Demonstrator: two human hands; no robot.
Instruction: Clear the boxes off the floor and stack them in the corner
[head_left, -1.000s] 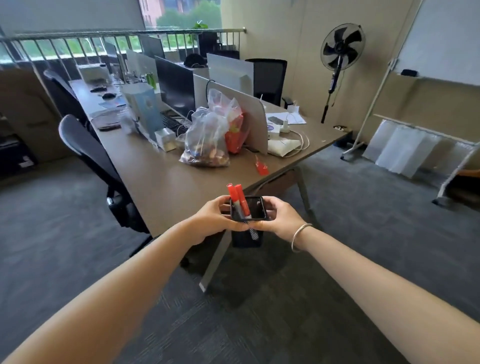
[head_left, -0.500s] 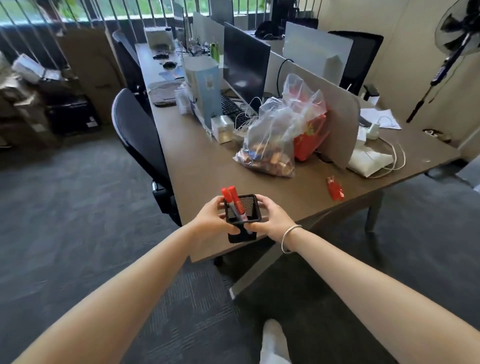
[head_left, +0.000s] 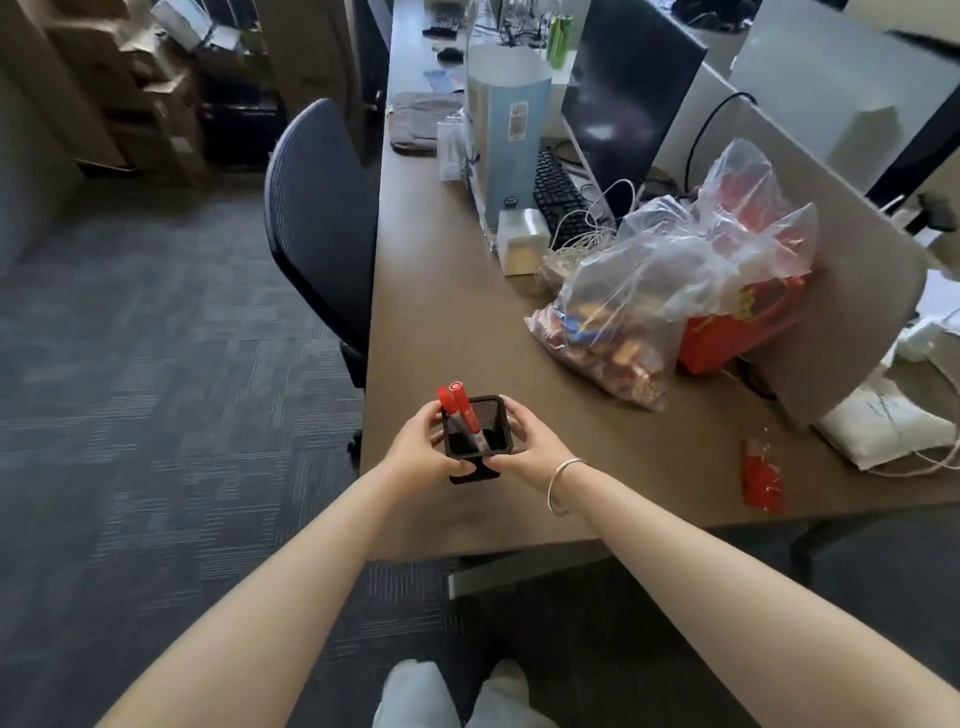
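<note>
A small black mesh pen holder (head_left: 475, 439) with two red markers (head_left: 460, 413) in it is held between both hands over the near corner of the brown desk (head_left: 441, 291). My left hand (head_left: 415, 452) grips its left side and my right hand (head_left: 530, 447), with a silver bracelet on the wrist, grips its right side. Cardboard boxes (head_left: 150, 88) are piled in the far left corner by the wall.
A dark mesh office chair (head_left: 322, 218) stands at the desk's left edge. On the desk lie clear plastic bags of snacks (head_left: 654, 301), a red wrapper (head_left: 761, 475), a keyboard (head_left: 558, 200), a monitor (head_left: 623, 98) and a grey divider (head_left: 852, 312). Grey carpet (head_left: 156, 415) spreads to the left.
I have stepped closer to the desk and my view has tilted down and left. The pen holder, still held in both hands, is now over the desk's corner rather than in front of it.
</note>
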